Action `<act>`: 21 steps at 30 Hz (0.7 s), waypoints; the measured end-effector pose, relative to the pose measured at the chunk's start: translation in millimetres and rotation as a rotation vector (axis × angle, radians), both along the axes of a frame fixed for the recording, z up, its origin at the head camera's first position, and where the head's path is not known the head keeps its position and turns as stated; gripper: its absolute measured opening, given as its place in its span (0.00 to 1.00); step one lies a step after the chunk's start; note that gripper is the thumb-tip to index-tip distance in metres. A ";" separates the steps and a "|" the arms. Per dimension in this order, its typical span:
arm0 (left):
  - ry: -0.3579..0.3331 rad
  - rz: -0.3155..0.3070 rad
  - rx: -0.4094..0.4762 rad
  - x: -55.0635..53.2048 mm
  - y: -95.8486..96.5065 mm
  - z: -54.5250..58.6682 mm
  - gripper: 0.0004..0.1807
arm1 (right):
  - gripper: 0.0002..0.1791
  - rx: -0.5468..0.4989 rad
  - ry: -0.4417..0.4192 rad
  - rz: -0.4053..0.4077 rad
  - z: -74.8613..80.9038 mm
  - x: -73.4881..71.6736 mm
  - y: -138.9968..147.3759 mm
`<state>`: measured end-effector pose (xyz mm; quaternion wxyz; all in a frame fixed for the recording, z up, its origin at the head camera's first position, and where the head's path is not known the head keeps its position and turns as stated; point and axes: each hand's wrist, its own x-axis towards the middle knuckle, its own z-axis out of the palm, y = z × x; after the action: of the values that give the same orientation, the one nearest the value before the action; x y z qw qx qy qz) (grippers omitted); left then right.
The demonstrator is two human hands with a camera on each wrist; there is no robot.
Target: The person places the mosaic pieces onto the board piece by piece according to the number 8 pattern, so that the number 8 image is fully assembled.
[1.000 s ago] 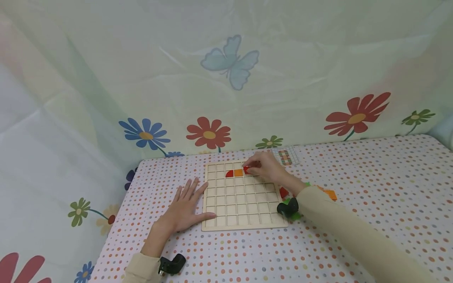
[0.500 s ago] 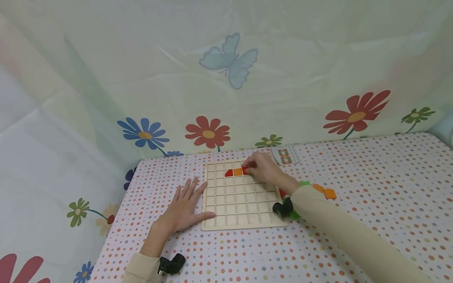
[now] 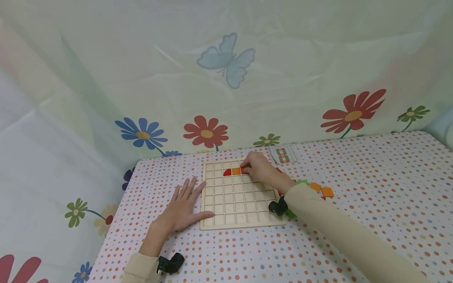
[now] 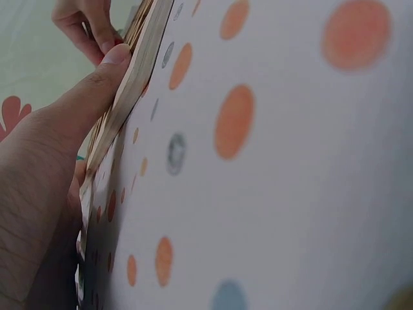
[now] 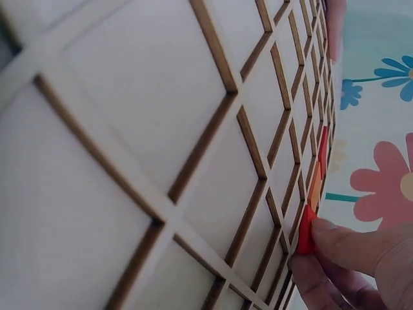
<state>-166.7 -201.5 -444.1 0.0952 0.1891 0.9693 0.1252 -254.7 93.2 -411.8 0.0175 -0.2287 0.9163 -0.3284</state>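
Note:
A wooden grid board (image 3: 230, 208) lies on the dotted tablecloth. In its second row from the back sit a red quarter-round tile (image 3: 227, 172) and an orange square tile (image 3: 236, 171), side by side. My right hand (image 3: 261, 169) pinches another red tile (image 5: 306, 231) between thumb and fingers, at the cell right of the orange one. Fingers spread, my left hand (image 3: 182, 206) rests flat at the board's left edge; its thumb (image 4: 97, 87) lies over the frame in the left wrist view.
Right of the board lie loose tiles: orange squares (image 3: 327, 192), a green piece (image 3: 291, 214) and several red ones, partly hidden under the right forearm. A printed pattern card (image 3: 283, 154) lies behind the board's right corner. A flowered curtain (image 3: 301, 86) hangs behind the table.
My right hand stays at the same cell with the red tile, its wrist and forearm shifting slightly left. More loose tiles show beside the sleeve. The left hand keeps its place.

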 end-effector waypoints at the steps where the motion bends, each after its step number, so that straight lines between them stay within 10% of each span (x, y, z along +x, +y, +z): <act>1: -0.001 0.001 -0.006 -0.4 0.0 -0.3 0.56 | 0.09 0.006 0.007 0.006 -0.5 -0.3 0.1; 21: -0.002 -0.004 0.011 -1.1 -0.5 -3.5 0.57 | 0.09 -0.057 -0.035 -0.026 -2.9 5.2 5.9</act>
<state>-167.8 -202.0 -447.6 0.0955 0.1916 0.9681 0.1304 -249.5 99.1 -414.6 0.0229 -0.2115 0.9089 -0.3586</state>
